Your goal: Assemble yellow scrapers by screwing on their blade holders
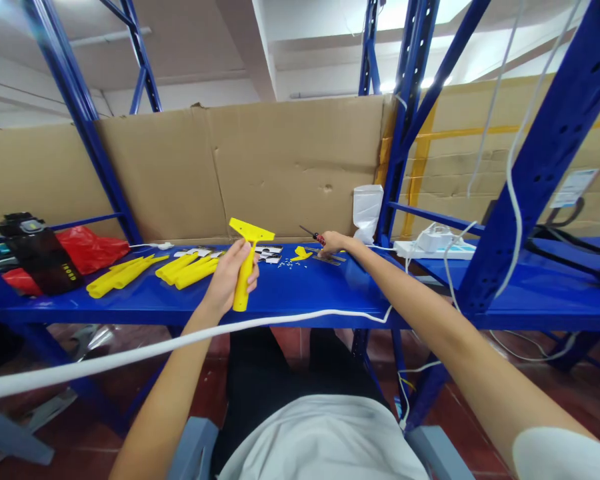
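My left hand (pixel 227 277) is closed around the handle of a yellow T-shaped scraper (pixel 243 277), held upright above the front of the blue shelf, its wide head at the top. My right hand (pixel 334 244) is closed on a screwdriver (pixel 320 237) with a red and black handle, its thin shaft pointing up and left. Under the right hand's fingers lie flat metal strips (pixel 333 259); whether the fingers touch them I cannot tell. Beside them are a small yellow plastic piece (pixel 301 253) and scattered small screws (pixel 291 264). Dark and white flat pieces (pixel 269 254) lie behind the left hand.
Yellow handles (pixel 187 269) and more yellow parts (pixel 123 273) lie at left, near a black bottle (pixel 40 257) and a red plastic bag (pixel 93 248). A white cable (pixel 180 342) crosses the shelf front. A power strip (pixel 433 248) and blue uprights (pixel 405 127) stand right.
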`<action>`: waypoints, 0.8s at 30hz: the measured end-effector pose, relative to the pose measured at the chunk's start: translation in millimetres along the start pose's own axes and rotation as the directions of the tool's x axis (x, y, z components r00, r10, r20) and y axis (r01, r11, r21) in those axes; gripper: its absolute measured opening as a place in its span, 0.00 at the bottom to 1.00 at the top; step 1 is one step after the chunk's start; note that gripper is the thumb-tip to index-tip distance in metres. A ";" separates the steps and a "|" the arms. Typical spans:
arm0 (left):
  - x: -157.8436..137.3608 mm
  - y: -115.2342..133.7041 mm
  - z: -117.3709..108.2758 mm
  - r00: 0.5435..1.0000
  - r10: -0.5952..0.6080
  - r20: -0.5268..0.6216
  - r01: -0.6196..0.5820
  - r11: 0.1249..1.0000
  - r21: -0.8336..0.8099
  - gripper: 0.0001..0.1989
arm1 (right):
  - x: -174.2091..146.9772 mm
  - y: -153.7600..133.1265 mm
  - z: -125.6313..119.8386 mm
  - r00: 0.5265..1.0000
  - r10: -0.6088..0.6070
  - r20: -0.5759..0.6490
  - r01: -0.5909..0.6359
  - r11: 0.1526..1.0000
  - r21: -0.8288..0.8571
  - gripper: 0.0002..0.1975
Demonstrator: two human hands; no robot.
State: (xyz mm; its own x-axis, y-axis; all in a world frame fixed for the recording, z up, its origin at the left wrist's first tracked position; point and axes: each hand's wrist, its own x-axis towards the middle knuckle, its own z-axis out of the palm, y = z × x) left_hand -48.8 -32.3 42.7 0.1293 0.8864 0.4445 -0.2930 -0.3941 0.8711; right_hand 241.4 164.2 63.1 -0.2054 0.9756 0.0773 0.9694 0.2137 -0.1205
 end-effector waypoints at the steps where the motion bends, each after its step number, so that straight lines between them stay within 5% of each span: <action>1: 1.0 -3.8 2.4 1.000 -0.018 0.003 0.018 1.000 -0.003 0.23 | 3.2 1.7 5.1 1.000 0.010 0.027 -0.010 1.000 -0.009 0.14; 7: 11.7 -22.1 7.5 0.998 -0.062 -0.019 0.063 0.998 0.022 0.21 | 8.5 11.7 18.4 0.997 0.018 0.068 -0.020 0.999 0.038 0.19; 16: 19.7 -49.5 13.1 0.982 -0.188 0.026 0.185 0.980 0.078 0.12 | 4.3 27.5 7.8 0.981 0.010 -0.194 0.049 0.953 0.300 0.13; 20: 19.5 -53.7 12.6 0.981 -0.192 0.030 0.189 0.979 0.075 0.10 | -0.7 28.7 5.2 0.945 0.023 -0.327 0.161 0.836 0.524 0.20; 24: 20.0 -54.3 12.5 0.975 -0.217 0.041 0.213 0.973 0.084 0.11 | -8.7 13.5 -0.2 0.873 0.046 -0.486 0.361 0.610 0.706 0.28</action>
State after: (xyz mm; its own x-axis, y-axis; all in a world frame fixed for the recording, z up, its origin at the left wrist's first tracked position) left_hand -18.5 3.8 6.9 0.2289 0.9400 0.2531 -0.1784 -0.2151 0.9602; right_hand 256.3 158.5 61.0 -0.0694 0.8369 0.5429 0.4223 0.5177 -0.7441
